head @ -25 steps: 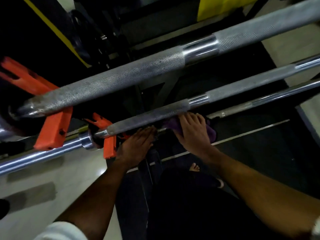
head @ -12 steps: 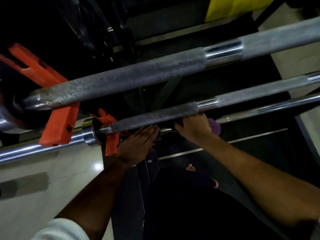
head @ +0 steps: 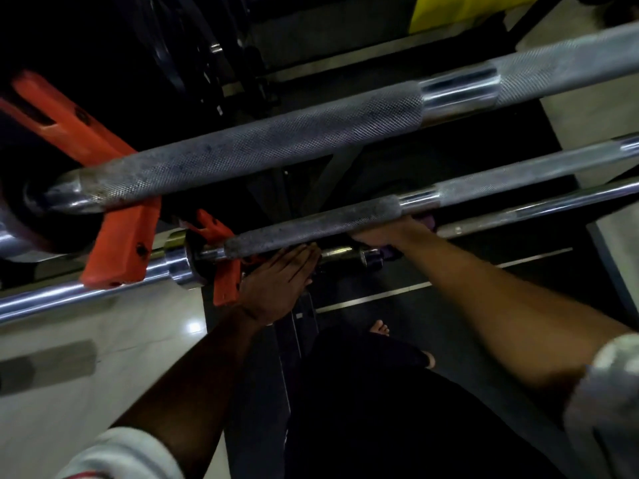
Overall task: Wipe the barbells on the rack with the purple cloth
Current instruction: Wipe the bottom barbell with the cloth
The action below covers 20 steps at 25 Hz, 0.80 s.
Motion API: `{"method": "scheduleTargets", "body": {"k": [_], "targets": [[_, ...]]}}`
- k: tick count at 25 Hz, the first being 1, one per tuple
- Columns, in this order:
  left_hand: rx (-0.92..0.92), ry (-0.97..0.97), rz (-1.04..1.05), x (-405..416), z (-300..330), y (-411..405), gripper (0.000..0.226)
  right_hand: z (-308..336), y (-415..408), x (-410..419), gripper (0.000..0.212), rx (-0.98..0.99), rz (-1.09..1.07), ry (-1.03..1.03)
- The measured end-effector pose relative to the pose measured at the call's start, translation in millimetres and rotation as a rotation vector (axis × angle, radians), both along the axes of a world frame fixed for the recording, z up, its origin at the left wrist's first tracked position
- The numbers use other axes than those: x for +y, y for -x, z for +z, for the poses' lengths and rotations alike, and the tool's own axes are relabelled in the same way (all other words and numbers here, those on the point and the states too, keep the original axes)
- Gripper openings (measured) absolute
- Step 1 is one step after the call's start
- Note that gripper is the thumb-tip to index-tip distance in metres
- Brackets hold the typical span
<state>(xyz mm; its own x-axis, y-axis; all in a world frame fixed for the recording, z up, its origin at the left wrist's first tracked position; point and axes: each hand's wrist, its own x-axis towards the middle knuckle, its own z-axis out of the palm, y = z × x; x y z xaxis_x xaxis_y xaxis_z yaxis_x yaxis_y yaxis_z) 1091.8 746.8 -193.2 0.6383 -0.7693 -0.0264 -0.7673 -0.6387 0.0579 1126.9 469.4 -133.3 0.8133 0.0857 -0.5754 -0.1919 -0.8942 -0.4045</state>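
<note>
Gripping the purple cloth (head: 427, 221) around the lowest barbell (head: 518, 216), the right hand (head: 387, 233) sits beneath the middle barbell (head: 311, 226). The left hand (head: 280, 285) rests flat, fingers straight, beside an orange rack hook (head: 224, 281).

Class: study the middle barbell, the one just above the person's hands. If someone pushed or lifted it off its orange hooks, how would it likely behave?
The middle barbell looks like solid steel, so probably stiff and heavy for its thickness. Its knurled grey surface should resist slipping, unlike the polished ring. Being round, it would likely roll once off the orange hooks.
</note>
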Motion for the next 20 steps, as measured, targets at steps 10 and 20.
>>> {"method": "scheduleTargets", "body": {"k": [10, 20], "targets": [[0.049, -0.005, -0.013, -2, 6, 1, 0.054, -40, 164, -10, 0.031, -0.068, -1.166, -0.814], [-0.067, 0.047, -0.08, 1, -9, -1, 0.056, -62, 58, 26, 0.048, 0.214, -1.642, -1.22]]}}
